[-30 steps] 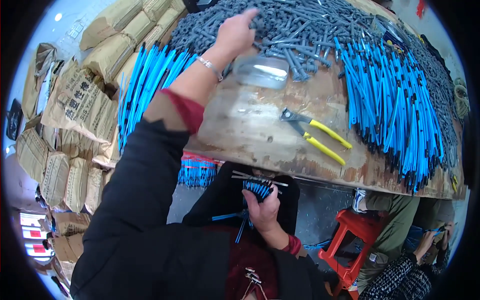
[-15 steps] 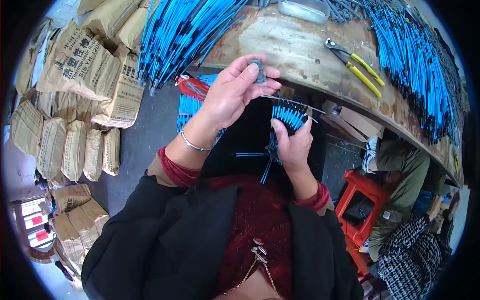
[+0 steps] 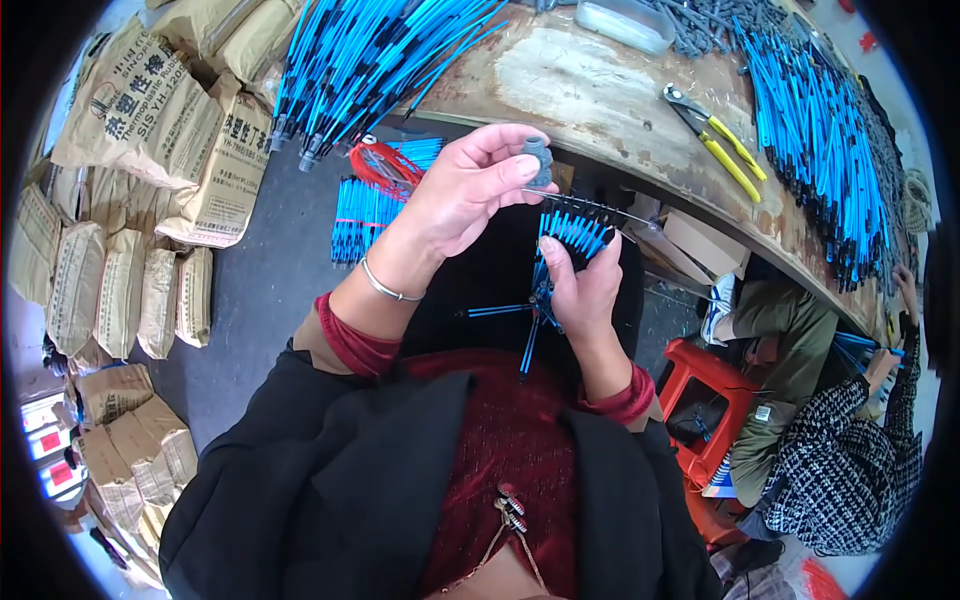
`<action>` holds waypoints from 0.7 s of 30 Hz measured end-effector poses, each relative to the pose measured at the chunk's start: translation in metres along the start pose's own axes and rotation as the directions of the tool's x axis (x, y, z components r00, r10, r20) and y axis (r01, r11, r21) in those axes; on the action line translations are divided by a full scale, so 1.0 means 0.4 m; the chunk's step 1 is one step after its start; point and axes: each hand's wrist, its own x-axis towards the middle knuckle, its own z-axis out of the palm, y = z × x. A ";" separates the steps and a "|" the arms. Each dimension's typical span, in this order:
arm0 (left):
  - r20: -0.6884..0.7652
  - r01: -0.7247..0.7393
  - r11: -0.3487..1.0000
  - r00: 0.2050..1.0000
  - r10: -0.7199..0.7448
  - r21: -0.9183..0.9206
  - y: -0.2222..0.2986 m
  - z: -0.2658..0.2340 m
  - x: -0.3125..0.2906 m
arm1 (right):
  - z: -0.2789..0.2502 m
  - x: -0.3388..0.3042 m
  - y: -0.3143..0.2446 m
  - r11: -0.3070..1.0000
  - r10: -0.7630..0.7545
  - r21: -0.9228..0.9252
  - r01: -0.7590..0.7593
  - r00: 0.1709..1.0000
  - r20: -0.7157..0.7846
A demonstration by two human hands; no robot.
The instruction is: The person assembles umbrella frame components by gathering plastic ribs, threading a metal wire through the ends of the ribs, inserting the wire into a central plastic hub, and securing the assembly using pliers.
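Note:
My left hand [image 3: 470,195] pinches a small grey ribbed plastic fitting [image 3: 540,160] between thumb and fingers, just below the table's edge. To its right, my right hand [image 3: 588,285] grips a fanned bundle of thin blue rods [image 3: 572,230] with black ends. A thin metal bar [image 3: 625,213] runs across the top of the bundle, close beneath the fitting; whether my left fingers touch it I cannot tell. Several blue rods [image 3: 528,345] stick out below my right hand, to the left and downward.
Yellow-handled pliers [image 3: 728,160], a clear plastic box [image 3: 628,28] and a heap of blue rods [image 3: 815,150] lie on the wooden table [image 3: 590,95]. More rods [image 3: 370,60] overhang its left end. Paper sacks [image 3: 130,110] stand left. A red stool [image 3: 700,400] and another person [image 3: 840,465] are right.
The grey fitting has turned in my left fingers and shows a rounded, ribbed shape. My left hand has shifted slightly right and down. My right hand keeps its grip on the bundle.

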 end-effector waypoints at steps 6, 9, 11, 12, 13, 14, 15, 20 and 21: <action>0.029 0.075 0.997 0.997 -0.076 0.022 0.005 -0.007 0.005 | 0.003 0.013 0.007 0.997 -0.068 -0.023 0.068 0.997 0.020; 0.005 0.034 0.995 0.999 -0.035 0.091 0.000 -0.011 0.007 | 0.006 0.007 0.012 0.999 -0.037 0.005 0.037 0.999 0.001; 0.031 0.015 0.997 0.999 -0.017 0.082 -0.006 -0.024 0.011 | 0.009 0.005 0.014 1.000 -0.021 0.021 0.021 1.000 -0.008; 0.061 -0.009 0.997 0.998 0.004 0.074 -0.009 -0.030 0.013 | 0.008 0.006 0.013 1.000 -0.013 0.013 0.013 1.000 -0.009; 0.091 -0.032 0.997 0.996 0.026 0.065 -0.011 -0.034 0.013 | 0.007 0.007 0.011 1.000 -0.006 0.005 0.006 1.000 -0.010; 0.088 -0.030 0.997 0.996 0.024 0.065 -0.013 -0.034 0.012 | 0.007 0.007 0.010 1.000 0.002 -0.003 -0.002 1.000 -0.011; 0.062 -0.039 0.997 0.998 0.034 0.072 -0.015 -0.031 0.012 | 0.007 0.007 0.010 1.000 0.004 -0.002 -0.004 1.000 -0.011; 0.030 -0.035 0.995 0.999 0.032 0.093 -0.013 -0.024 0.019 | 0.005 0.011 0.010 1.000 -0.019 -0.007 0.019 1.000 0.001; 0.040 -0.026 0.995 0.999 0.022 0.096 -0.012 -0.025 0.019 | 0.004 0.012 0.009 1.000 -0.015 -0.007 0.015 1.000 0.003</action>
